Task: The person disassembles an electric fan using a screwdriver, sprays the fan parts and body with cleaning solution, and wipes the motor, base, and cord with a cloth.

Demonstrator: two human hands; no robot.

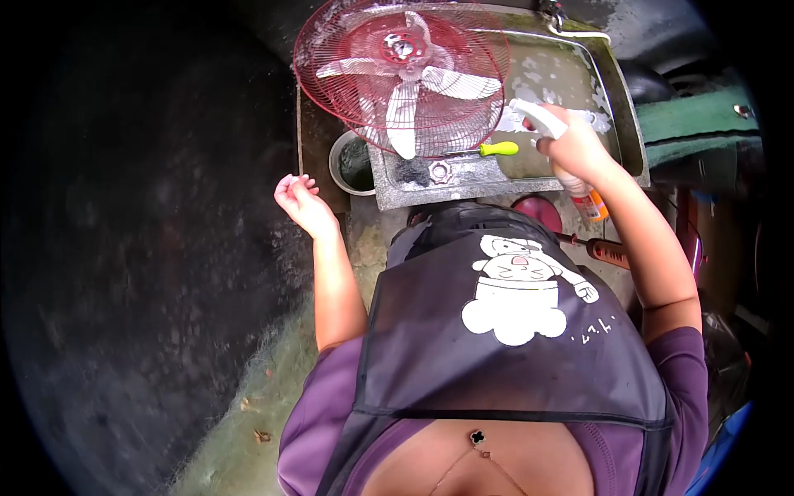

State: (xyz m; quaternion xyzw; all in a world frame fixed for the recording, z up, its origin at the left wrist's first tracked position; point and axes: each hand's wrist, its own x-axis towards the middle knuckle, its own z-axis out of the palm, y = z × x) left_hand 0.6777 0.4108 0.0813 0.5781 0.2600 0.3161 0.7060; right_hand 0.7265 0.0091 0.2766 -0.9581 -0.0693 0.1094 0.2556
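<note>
My right hand (579, 149) is wrapped round a spray bottle (589, 205) with a white trigger head and an orange label, its nozzle pointing left at the fan. Water spray or foam shows near the nozzle. The fan (403, 99) has a red wire guard and white blades, and it rests on the sink's left part. To the left, my left hand (302, 202) hovers in the air, fingers loosely curled and nothing visible in them. Below the fan guard lies a screwdriver with a lime-green handle (499, 149), beside a small knob-like round part (440, 172).
The stone sink (496, 188) holds murky water with foam in its basin. A bucket of water (356, 165) stands at its left, below a tap (552, 12) at the back. A dark red round thing (539, 213) sits under the front edge. Netting (273, 388) lies at lower left.
</note>
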